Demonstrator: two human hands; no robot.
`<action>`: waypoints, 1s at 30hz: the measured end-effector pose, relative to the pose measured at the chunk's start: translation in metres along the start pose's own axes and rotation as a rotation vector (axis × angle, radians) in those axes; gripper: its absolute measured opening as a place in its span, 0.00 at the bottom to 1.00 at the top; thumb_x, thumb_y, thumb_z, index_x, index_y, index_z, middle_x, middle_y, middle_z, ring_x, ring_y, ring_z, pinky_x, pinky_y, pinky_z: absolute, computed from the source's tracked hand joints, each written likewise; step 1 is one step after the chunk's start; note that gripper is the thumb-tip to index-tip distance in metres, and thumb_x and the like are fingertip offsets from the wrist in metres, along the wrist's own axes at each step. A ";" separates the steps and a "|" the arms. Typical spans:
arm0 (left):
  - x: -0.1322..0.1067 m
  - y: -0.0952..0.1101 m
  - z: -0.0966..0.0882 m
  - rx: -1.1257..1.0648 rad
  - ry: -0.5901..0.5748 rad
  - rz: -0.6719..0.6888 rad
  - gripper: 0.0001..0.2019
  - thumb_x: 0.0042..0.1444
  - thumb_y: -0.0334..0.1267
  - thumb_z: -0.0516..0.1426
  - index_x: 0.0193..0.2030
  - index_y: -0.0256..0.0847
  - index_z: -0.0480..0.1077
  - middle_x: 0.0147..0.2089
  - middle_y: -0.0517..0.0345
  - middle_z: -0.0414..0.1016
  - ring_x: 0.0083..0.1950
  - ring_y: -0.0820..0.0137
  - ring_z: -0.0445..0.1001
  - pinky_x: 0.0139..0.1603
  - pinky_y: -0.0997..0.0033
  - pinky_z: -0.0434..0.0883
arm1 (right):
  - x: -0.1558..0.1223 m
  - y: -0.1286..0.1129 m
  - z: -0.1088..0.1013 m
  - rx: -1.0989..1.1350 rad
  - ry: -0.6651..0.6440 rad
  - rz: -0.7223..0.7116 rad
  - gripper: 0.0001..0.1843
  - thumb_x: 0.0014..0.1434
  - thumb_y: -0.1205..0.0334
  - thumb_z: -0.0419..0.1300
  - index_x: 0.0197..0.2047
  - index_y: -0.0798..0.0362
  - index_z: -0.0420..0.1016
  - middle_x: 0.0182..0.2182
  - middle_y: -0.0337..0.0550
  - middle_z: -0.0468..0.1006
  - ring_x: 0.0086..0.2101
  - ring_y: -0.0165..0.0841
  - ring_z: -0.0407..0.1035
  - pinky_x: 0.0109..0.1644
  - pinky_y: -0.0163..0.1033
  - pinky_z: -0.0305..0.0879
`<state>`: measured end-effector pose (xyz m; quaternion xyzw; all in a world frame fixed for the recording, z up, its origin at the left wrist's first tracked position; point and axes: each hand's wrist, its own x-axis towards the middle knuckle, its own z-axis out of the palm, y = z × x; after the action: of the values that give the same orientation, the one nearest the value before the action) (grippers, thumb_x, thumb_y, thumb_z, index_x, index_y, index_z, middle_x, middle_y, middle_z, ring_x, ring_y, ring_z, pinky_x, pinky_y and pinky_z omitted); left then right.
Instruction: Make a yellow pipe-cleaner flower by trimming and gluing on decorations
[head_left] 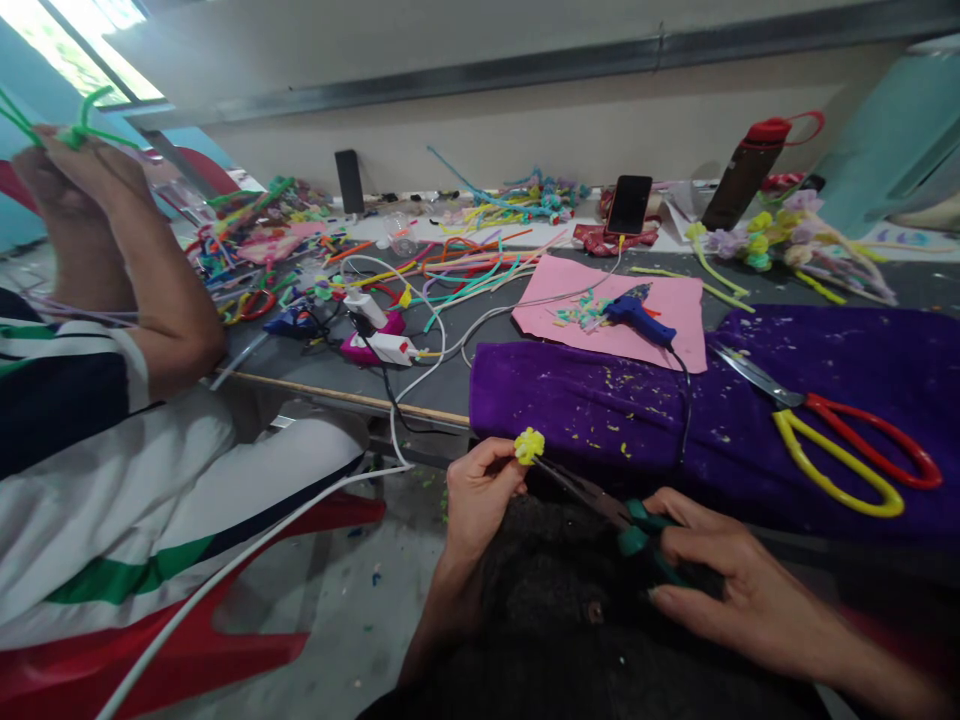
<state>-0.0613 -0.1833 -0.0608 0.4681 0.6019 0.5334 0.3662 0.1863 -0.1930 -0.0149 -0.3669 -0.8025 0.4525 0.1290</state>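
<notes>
Between the thumb and fingers of my left hand is a small yellow pipe-cleaner flower. My right hand grips the dark green handles of long-nose pliers. The plier tips reach the lower right side of the flower; whether they pinch it I cannot tell. Both hands are above my lap, in front of the table edge. On the purple cloth beyond them lie large scissors with one red and one yellow handle. A blue glue gun rests on a pink sheet, beside small coloured clippings.
A white cable hangs across the left side, near plugged-in chargers. Loose pipe cleaners, a propped phone, a bottle and finished-looking flowers stand farther back. A co-worker's arm is at left.
</notes>
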 end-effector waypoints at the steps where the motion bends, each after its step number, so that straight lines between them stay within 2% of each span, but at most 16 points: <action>1: 0.000 0.000 0.000 -0.007 0.000 -0.013 0.04 0.46 0.36 0.60 0.29 0.39 0.73 0.18 0.65 0.69 0.17 0.78 0.66 0.19 0.80 0.64 | 0.000 0.000 0.000 0.009 -0.001 -0.002 0.06 0.53 0.65 0.57 0.26 0.53 0.64 0.37 0.41 0.66 0.37 0.33 0.64 0.38 0.37 0.62; 7: 0.000 0.003 0.001 -0.032 -0.084 -0.146 0.08 0.45 0.40 0.60 0.29 0.37 0.72 0.15 0.65 0.67 0.16 0.77 0.66 0.17 0.81 0.63 | 0.003 0.004 0.002 0.049 0.021 -0.001 0.09 0.53 0.64 0.57 0.24 0.54 0.62 0.35 0.40 0.66 0.35 0.33 0.64 0.37 0.37 0.61; 11: 0.001 0.006 -0.001 -0.076 -0.185 -0.169 0.08 0.44 0.38 0.61 0.31 0.37 0.72 0.18 0.63 0.69 0.18 0.77 0.67 0.18 0.81 0.64 | 0.003 0.006 0.002 0.068 0.038 -0.007 0.11 0.54 0.63 0.56 0.23 0.54 0.60 0.33 0.40 0.65 0.35 0.32 0.63 0.37 0.37 0.60; 16: 0.003 0.010 -0.003 -0.129 -0.305 -0.201 0.10 0.49 0.40 0.57 0.33 0.34 0.72 0.19 0.59 0.72 0.16 0.78 0.66 0.17 0.80 0.63 | 0.003 0.009 0.001 0.098 0.051 -0.006 0.13 0.54 0.63 0.56 0.22 0.54 0.58 0.30 0.39 0.63 0.33 0.31 0.62 0.35 0.36 0.59; 26: 0.005 0.001 -0.004 -0.151 -0.262 -0.244 0.11 0.50 0.41 0.57 0.28 0.34 0.72 0.17 0.60 0.71 0.14 0.79 0.64 0.14 0.82 0.59 | 0.004 0.013 0.003 0.127 0.040 -0.021 0.14 0.54 0.62 0.56 0.22 0.53 0.55 0.30 0.39 0.62 0.33 0.31 0.60 0.35 0.36 0.58; 30: 0.006 -0.003 -0.003 -0.190 -0.234 -0.235 0.10 0.49 0.41 0.58 0.28 0.33 0.72 0.19 0.59 0.72 0.15 0.80 0.64 0.13 0.83 0.59 | 0.004 0.014 0.004 0.123 0.045 -0.032 0.14 0.55 0.62 0.55 0.22 0.53 0.55 0.30 0.39 0.62 0.32 0.31 0.60 0.35 0.36 0.58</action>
<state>-0.0663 -0.1781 -0.0630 0.4166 0.5529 0.4833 0.5359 0.1879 -0.1879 -0.0287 -0.3554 -0.7759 0.4905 0.1765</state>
